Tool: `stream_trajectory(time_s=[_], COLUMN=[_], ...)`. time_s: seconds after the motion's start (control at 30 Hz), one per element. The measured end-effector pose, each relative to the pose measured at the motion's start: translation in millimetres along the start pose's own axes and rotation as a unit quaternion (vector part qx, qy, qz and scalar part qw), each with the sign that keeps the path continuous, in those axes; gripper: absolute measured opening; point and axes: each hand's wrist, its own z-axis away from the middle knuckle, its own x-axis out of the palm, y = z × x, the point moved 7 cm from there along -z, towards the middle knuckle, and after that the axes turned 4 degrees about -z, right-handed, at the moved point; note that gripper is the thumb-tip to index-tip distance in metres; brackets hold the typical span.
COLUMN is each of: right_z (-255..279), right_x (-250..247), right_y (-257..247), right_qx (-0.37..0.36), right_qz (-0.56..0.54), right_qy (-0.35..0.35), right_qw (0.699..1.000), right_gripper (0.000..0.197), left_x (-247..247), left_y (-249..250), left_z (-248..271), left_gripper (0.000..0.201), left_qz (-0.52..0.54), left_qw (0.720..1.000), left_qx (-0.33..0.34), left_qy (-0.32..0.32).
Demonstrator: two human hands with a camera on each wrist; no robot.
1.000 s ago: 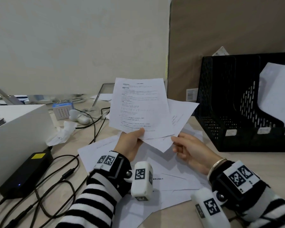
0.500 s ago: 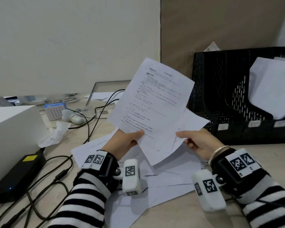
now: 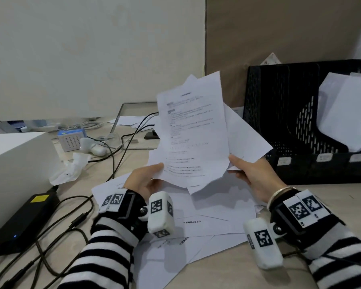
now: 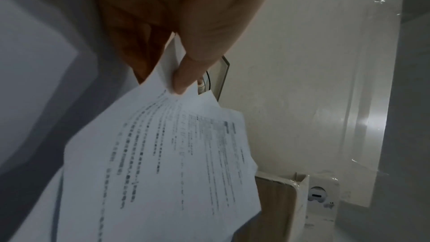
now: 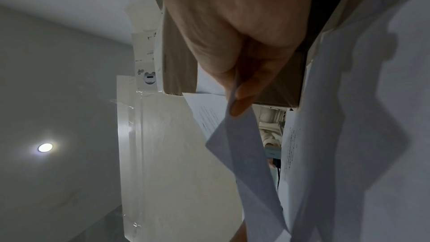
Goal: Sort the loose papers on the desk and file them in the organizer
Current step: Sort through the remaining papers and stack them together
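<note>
I hold a fan of printed sheets (image 3: 193,134) upright above the desk. My left hand (image 3: 148,176) pinches the lower left corner of the front sheet (image 4: 163,154) between thumb and fingers. My right hand (image 3: 248,174) pinches the lower right edge of the sheets behind, and a sheet (image 5: 246,154) shows between its thumb and fingers. Several more loose papers (image 3: 213,222) lie spread on the desk under my hands. The black mesh organizer (image 3: 283,122) stands at the right, with white sheets (image 3: 346,113) in one slot.
A white box (image 3: 15,163) stands at the left, with a black power adapter (image 3: 23,222) and cables (image 3: 75,226) in front of it. A crumpled tissue (image 3: 69,170), a small blue-topped calendar (image 3: 71,139) and a white device lie behind. A brown board (image 3: 279,34) stands behind the organizer.
The sheets in my hands have risen and swung more upright, and my right hand has shifted from under them to their right edge. The view has panned left.
</note>
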Motion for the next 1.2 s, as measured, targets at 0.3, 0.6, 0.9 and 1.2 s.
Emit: stream_trajectory(time_s=[0.3, 0.6, 0.9, 1.2], right_z=[-1.1, 2.6, -3.2, -4.5], right_x=[4.8, 22.1, 9.1, -9.1], right_y=[-5.9, -4.4, 9.4, -3.2], right_qx=[-0.034, -0.022, 0.085, 0.009], right_qz=[-0.043, -0.078, 0.0, 0.172], right_qy=[-0.029, -0.1, -0.036, -0.026], right_qw=[0.998, 0.992, 0.996, 0.985], right_gripper=[0.031, 0.026, 0.042, 0.004], left_x=[19.2, 29.9, 18.6, 20.2], left_y=[-2.8, -4.4, 15.0, 26.8], left_z=[6.7, 6.4, 4.2, 8.0], left_gripper=[0.041, 0.012, 0.027, 0.024], left_qz=[-0.064, -0.041, -0.127, -0.148], left_qw=[0.992, 0.994, 0.987, 0.974], left_qx=[-0.068, -0.053, 0.096, 0.169], left_qy=[-0.087, -0.082, 0.018, -0.02])
